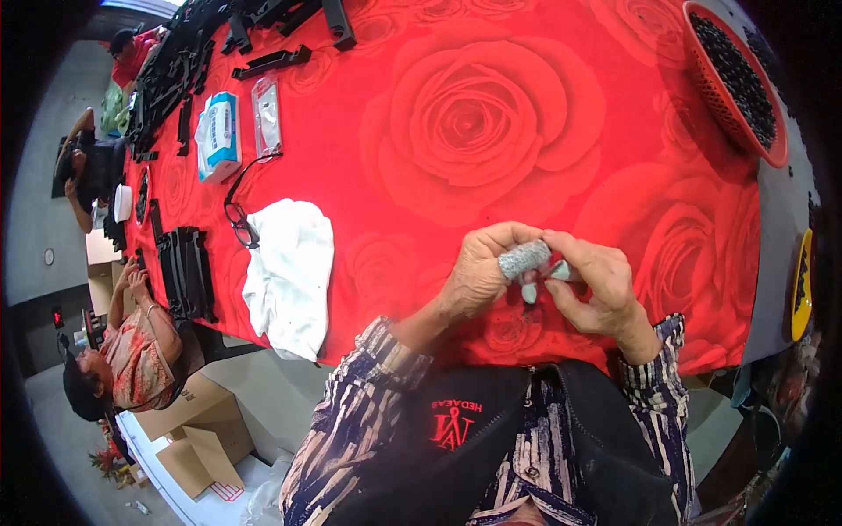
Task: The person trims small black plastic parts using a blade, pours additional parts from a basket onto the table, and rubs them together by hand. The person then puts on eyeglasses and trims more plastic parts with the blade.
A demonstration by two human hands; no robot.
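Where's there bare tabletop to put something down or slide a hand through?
Largest: the red tablecloth beyond the left hand and right hand, between the pouch and basket. Smaller: between the white cloth and left hand; also right of the right hand, below the basket. Crowded: upper left and left edge, with black parts and the tissue box.

Red lettering (455, 425) stands on the chest of a black vest (386, 430) at the near edge of the table (351, 219): a short row of capitals with a larger monogram, both upside down in this view. Near the table's left edge, toward its far corner, a blue and white packet (218, 140) bears dark printed characters, too small to make out. Beyond the left edge, red print marks an open carton (197, 465), and a round wall clock (49, 257) has an unreadable dial.
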